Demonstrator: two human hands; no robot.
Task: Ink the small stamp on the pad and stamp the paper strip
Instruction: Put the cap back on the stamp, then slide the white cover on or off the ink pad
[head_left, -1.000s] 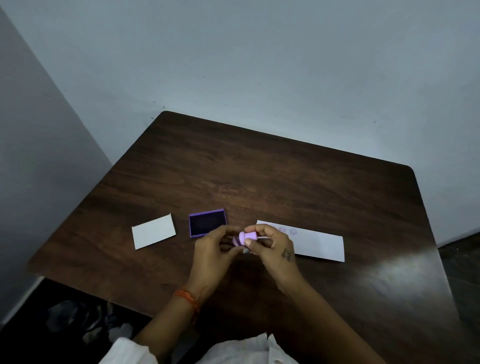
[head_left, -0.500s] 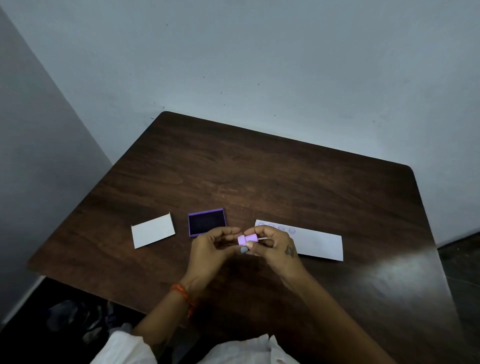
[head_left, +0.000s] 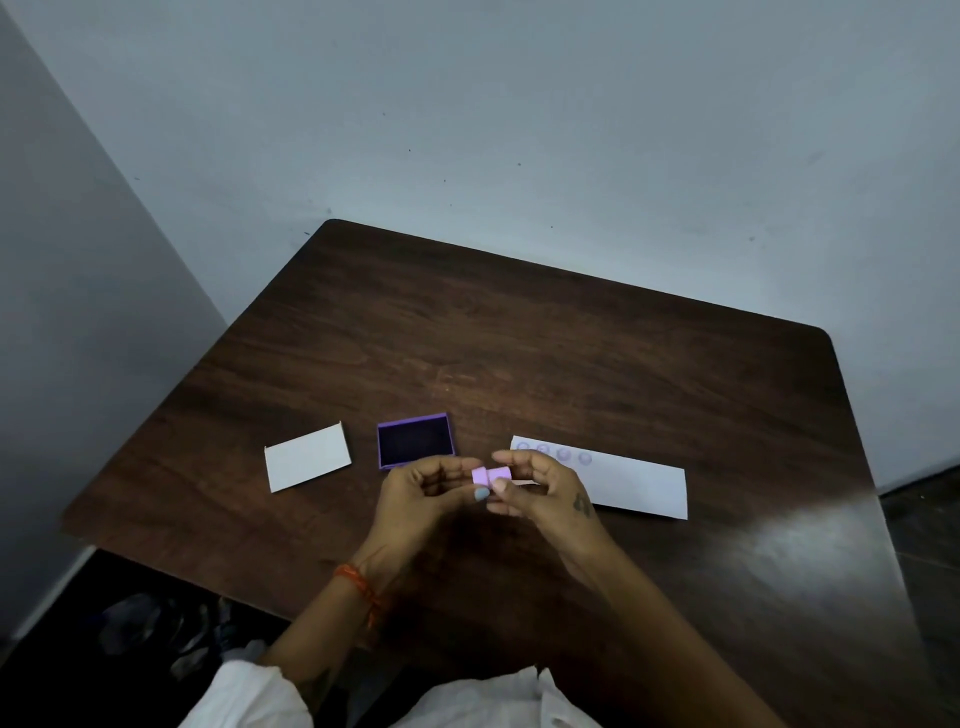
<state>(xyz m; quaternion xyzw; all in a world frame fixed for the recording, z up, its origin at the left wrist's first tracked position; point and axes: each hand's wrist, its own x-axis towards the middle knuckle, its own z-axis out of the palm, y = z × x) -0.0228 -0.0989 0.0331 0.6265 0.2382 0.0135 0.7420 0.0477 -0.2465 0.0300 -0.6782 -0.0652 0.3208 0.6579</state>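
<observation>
Now small stamp (head_left: 491, 475) pinched between both hands, above table (head_left: 571, 364)

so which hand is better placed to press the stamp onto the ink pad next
Left, probably. The left hand sits just in front of the open ink pad, while the right hand is nearer the paper strip. Both pinch the stamp.

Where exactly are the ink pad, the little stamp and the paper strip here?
ink pad (head_left: 414, 440): head view, on its dark inked middle.
stamp (head_left: 491, 474): head view, on its pink body between both hands.
paper strip (head_left: 636, 486): head view, on its blank white part.
</observation>
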